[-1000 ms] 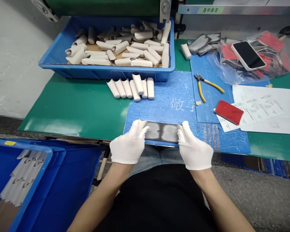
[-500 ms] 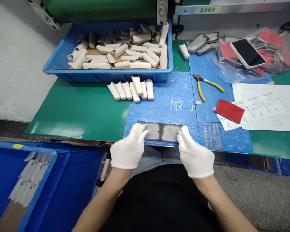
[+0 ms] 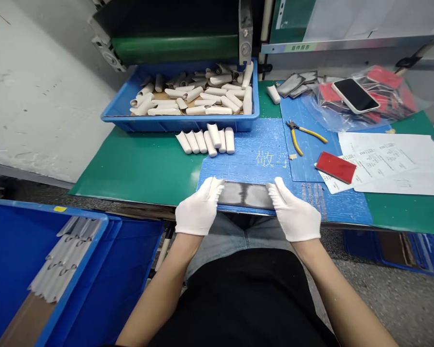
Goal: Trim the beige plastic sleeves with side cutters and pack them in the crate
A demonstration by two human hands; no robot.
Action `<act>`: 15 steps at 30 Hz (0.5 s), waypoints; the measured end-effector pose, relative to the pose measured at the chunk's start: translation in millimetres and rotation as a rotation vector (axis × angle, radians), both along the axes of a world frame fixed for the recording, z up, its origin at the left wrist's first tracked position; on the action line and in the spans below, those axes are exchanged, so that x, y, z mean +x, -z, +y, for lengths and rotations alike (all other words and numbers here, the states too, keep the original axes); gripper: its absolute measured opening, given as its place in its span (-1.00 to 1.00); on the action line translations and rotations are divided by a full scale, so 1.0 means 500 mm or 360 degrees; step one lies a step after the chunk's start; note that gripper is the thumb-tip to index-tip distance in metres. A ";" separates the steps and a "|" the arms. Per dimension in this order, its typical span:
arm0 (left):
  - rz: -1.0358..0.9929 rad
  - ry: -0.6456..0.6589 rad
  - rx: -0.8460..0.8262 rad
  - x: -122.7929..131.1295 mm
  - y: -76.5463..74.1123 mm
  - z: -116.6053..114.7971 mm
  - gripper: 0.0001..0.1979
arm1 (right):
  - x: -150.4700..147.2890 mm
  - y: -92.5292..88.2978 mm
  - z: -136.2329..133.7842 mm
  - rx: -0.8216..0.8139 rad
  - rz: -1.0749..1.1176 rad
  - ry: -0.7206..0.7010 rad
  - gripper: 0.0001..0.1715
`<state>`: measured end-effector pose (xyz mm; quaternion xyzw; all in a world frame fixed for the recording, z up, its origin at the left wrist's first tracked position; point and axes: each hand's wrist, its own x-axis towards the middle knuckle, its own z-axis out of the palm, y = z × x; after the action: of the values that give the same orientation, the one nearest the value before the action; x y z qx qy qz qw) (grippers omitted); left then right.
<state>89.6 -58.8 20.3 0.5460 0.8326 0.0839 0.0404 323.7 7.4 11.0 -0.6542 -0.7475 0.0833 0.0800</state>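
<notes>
The left hand (image 3: pixel 197 209) and the right hand (image 3: pixel 294 210), both in white gloves, gripped opposite short ends of a flat grey metallic strip (image 3: pixel 245 195), held a narrow span apart by its length. The strip lay at the near edge of a blue corrugated plastic mat (image 3: pixel 235 164), which bore a pale character (image 3: pixel 265 159). The mat rested on a green-surfaced worktop (image 3: pixel 137 164). Toward the far edge, a row of cream rolled tubes (image 3: pixel 204 142) lay just before a blue plastic tray (image 3: pixel 177 125) filled with similar tubes. To the right were yellow-handled pliers (image 3: pixel 302 132), a red rectangular pad (image 3: pixel 336 167) and white printed sheets (image 3: pixel 378 164). A smartphone (image 3: pixel 350 95) lay on a clear plastic bag (image 3: pixel 407 101) at the far right corner. Beyond the near left edge, a blue plastic crate (image 3: pixel 108 241) held grey rolled strips (image 3: pixel 67 255).
</notes>
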 end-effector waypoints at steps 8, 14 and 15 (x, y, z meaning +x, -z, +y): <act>0.0415 0.0049 0.0005 -0.030 -0.020 -0.039 -0.37 | 0.065 -0.001 -0.021 0.0633 -0.0474 -0.0093 -0.37; 0.0467 0.0429 -0.0044 -0.032 0.005 -0.066 -0.53 | 0.058 0.017 -0.067 0.0500 -0.0456 -0.0495 -0.50; 0.0412 0.0418 -0.0045 -0.026 0.009 -0.065 -0.54 | 0.052 0.020 -0.072 0.0428 -0.0440 -0.0536 -0.47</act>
<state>76.8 -91.3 15.8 0.6555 0.7536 -0.0048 -0.0487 349.6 -28.7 0.8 -0.5090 -0.8542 -0.0950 0.0482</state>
